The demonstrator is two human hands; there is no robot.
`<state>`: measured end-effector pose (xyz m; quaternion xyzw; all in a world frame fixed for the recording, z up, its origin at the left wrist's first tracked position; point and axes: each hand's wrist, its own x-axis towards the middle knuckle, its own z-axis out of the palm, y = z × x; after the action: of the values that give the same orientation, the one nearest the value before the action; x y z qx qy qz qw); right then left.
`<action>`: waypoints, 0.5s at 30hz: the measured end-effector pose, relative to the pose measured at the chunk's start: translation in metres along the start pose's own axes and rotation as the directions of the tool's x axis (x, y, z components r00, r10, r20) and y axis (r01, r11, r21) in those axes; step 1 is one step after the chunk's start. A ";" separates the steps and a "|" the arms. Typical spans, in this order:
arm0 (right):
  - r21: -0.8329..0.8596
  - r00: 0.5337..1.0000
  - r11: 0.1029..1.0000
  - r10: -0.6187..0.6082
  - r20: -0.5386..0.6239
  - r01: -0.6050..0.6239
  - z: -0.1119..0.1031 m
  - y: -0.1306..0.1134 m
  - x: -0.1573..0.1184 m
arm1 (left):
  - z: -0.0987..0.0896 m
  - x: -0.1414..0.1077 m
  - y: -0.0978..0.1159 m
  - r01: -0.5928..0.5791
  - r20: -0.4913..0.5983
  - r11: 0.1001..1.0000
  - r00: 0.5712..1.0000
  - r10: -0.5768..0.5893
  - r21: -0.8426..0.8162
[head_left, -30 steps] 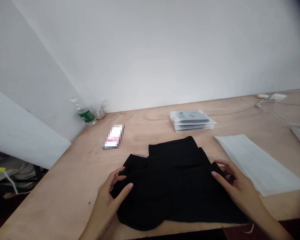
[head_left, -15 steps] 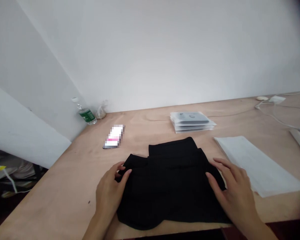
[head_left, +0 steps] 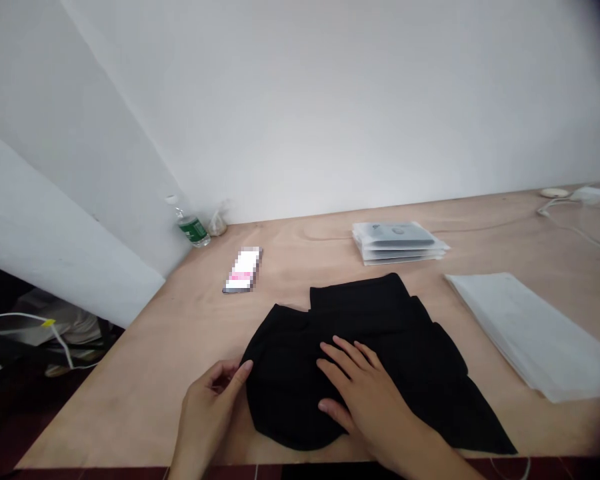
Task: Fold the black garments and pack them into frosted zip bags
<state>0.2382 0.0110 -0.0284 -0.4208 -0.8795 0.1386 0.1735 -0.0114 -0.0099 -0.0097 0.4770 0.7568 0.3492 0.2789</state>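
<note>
A black garment [head_left: 365,320], partly folded, lies on the wooden table in front of me; its exact kind is hard to make out. At its left edge my left hand [head_left: 215,393] is closed, with the thumb and curled fingers pinching the cloth. My right hand [head_left: 363,387] rests palm down on the middle of the garment, fingers spread and holding nothing. Beyond the right hand, one corner of the cloth points toward the front edge of the table.
White translucent bags [head_left: 535,340] lie to the right. A stack of bagged packets [head_left: 397,241] sits behind the garment. Further left are a phone [head_left: 243,270], a water bottle [head_left: 194,230] and a small plastic bag [head_left: 217,223]. White cables [head_left: 555,210] run along the back right of the table [head_left: 145,373].
My right hand has left the garment's right side and now lies flat on its middle. My left hand has slid slightly down the left edge. The right part of the cloth spreads wider.
</note>
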 end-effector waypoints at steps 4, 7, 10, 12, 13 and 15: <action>0.047 1.000 0.999 0.022 -0.001 -0.022 -0.005 -0.004 -0.002 | 0.002 -0.005 0.028 -0.052 -0.216 0.985 0.972 0.087 0.165; 0.102 0.994 0.993 0.062 -0.086 -0.053 -0.009 -0.007 -0.002 | 0.014 -0.018 0.058 -0.120 -0.278 0.970 0.944 0.177 0.210; 0.188 0.959 0.976 0.154 -0.238 -0.110 -0.012 -0.003 -0.006 | 0.044 -0.032 0.080 -0.366 -0.275 0.908 0.869 0.412 0.206; 0.248 0.927 0.959 0.214 -0.307 -0.139 -0.014 0.004 -0.010 | 0.068 -0.038 0.084 -0.563 -0.155 0.799 0.788 0.596 0.213; 0.266 0.921 0.953 0.227 -0.316 -0.144 -0.014 0.008 -0.013 | 0.080 -0.040 0.084 -0.637 -0.093 0.738 0.740 0.667 0.221; 0.272 0.933 0.952 0.221 -0.285 -0.142 -0.016 0.016 -0.017 | 0.100 -0.042 0.082 -0.728 0.017 0.640 0.663 0.748 0.244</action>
<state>0.2661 0.0084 -0.0231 -0.4926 -0.7738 0.1939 0.3477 0.1237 0.0021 -0.0008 0.7577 0.5423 0.3623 0.0223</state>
